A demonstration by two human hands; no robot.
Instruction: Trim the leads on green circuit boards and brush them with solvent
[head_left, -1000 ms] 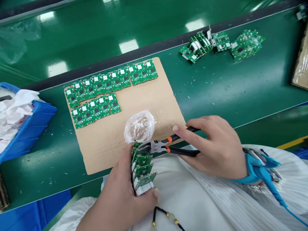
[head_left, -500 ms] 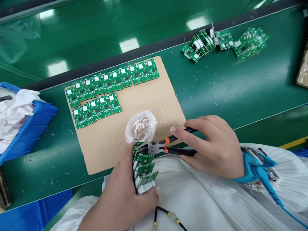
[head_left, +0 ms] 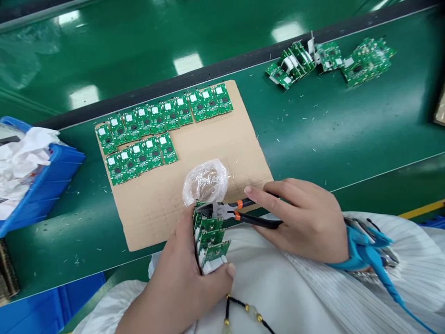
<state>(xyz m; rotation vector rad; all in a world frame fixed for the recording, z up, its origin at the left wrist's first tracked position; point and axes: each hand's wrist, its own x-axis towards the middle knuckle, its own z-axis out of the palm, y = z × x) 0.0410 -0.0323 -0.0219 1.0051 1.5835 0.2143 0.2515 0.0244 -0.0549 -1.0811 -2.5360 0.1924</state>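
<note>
Closer to the left hand point(head_left: 177, 273) than before, the right hand point(head_left: 308, 222) has its fingers closed round the pliers point(head_left: 225, 211), whose tips reach in at the far end of the stack point(head_left: 211, 237) that the left pinches between thumb and fingers, near the plastic point(head_left: 221, 178) on the cardboard point(head_left: 222, 144).

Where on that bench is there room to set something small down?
The cardboard has bare patches below the short board row, left of the plastic wrap, and between that wrap and the long row. Right of it, the bench is open but for scattered clippings. It's crowded around the pliers and held boards.
</note>
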